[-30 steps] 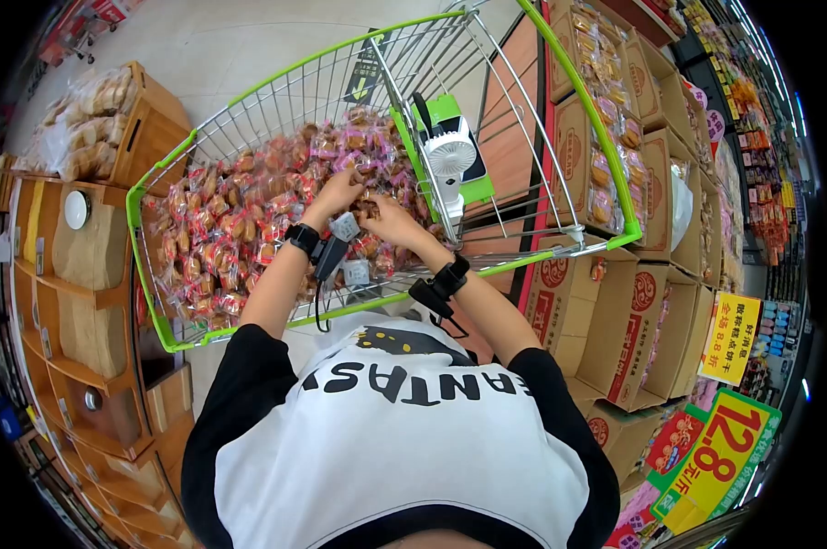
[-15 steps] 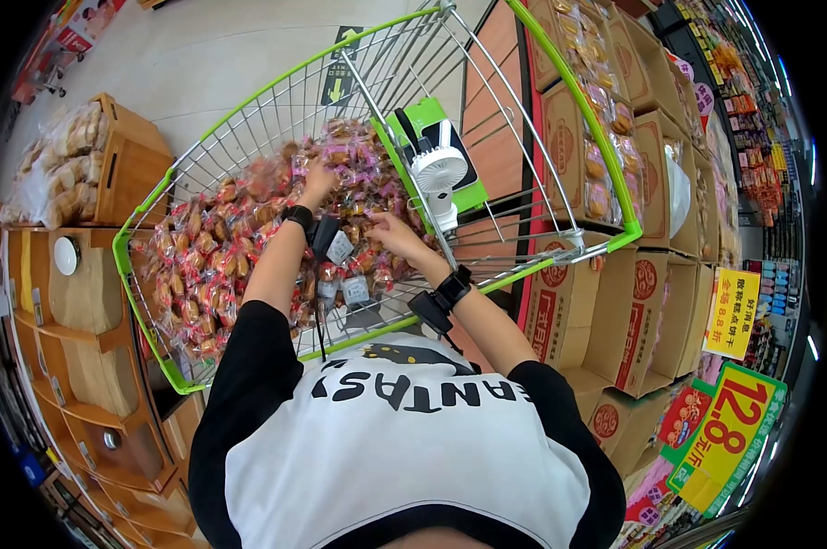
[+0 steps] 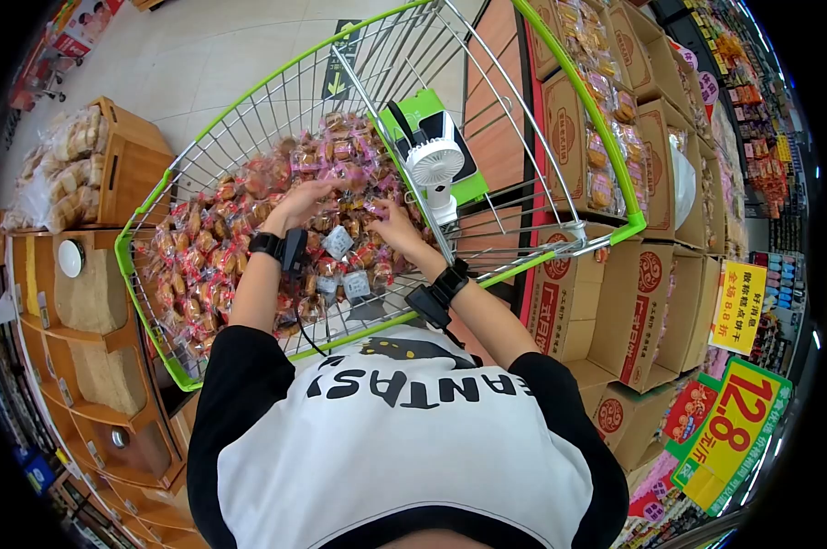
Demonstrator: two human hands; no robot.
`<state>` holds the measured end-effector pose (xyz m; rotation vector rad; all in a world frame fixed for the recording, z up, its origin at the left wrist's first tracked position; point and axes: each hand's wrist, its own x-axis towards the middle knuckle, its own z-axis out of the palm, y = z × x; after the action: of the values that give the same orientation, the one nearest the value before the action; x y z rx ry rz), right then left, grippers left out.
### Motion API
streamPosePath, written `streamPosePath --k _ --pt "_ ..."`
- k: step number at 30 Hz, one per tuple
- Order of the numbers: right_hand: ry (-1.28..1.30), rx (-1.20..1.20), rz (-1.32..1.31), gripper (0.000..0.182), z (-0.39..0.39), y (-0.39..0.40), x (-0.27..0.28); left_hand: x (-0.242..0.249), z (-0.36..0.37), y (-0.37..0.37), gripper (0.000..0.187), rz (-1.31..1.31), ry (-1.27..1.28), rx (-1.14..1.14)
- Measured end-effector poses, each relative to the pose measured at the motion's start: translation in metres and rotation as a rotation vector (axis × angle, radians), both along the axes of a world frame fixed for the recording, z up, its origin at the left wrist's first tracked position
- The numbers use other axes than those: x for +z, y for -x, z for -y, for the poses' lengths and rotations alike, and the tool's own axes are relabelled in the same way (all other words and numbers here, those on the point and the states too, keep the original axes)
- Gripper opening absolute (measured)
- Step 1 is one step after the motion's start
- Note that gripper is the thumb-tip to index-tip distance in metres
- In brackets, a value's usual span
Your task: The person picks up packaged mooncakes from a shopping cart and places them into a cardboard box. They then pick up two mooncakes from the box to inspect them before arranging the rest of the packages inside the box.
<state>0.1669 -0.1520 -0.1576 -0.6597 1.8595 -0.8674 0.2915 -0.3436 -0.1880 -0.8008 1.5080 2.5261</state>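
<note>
We look down past a white shirt (image 3: 395, 457) with black sleeves, its front close to the near green rim of the cart (image 3: 633, 225). Just inside that rim, white labels (image 3: 356, 285) show among wrapped snacks (image 3: 198, 252), heaped over the cart's left and middle parts, up to a metal divider. Our left hand (image 3: 302, 201) is over the middle of the heap, fingers stretched out and close together, well apart from the left rim. Our right hand (image 3: 397, 231) is just beside it, fingers bent in a narrow curl among the packets; we cannot tell whether either hand grips one. On the right hand's outer side the room narrows: the divider is near, bearing a green panel (image 3: 469, 190) with a small white fan (image 3: 434, 163) against it. Past the divider the wire frame widens, and its right edge overlaps stacked cardboard boxes (image 3: 649, 320) in our view. On our left, wooden shelves (image 3: 91, 288) stand near the cart's corner, with bagged bread (image 3: 66, 174) farther along. Beyond the far rim, pale floor (image 3: 240, 46) runs outward, giving the cart more room that way than at either side.
</note>
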Motion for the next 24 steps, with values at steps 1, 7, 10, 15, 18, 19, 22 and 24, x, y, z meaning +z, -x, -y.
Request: streamPosePath --k 1,7,10,15,18,19,22,24 --pt "0.002 0.001 0.002 0.065 -0.001 0.000 -0.004 0.012 -0.007 -0.004 0.035 0.002 0.002 0.001" --pt "0.122 0.264 -0.415 0.072 -0.010 0.003 -0.010 0.031 -0.042 -0.016 0.041 -0.185 -0.243 -0.424" --pt "-0.031 0.168 0.024 0.063 -0.008 0.002 -0.012 0.031 -0.047 -0.022 0.035 -0.220 -0.252 -0.308" --pt "-0.058 0.308 -0.172 0.058 -0.006 -0.001 -0.015 0.024 -0.037 -0.004 0.019 0.283 0.198 -0.003" --pt "-0.068 0.291 -0.144 0.059 -0.005 -0.003 -0.010 -0.050 -0.016 0.004 0.011 0.215 0.687 0.065" --pt "-0.024 0.265 -0.050 0.061 -0.006 -0.005 -0.010 -0.064 -0.010 0.007 0.011 0.168 1.114 0.013" --pt "0.058 0.252 0.074 0.064 -0.006 -0.007 -0.010 -0.071 -0.009 0.016 0.018 0.265 1.213 -0.114" --pt "0.102 0.311 0.108 0.066 -0.008 -0.009 -0.005 -0.088 0.000 0.023 0.024 0.367 1.283 -0.246"
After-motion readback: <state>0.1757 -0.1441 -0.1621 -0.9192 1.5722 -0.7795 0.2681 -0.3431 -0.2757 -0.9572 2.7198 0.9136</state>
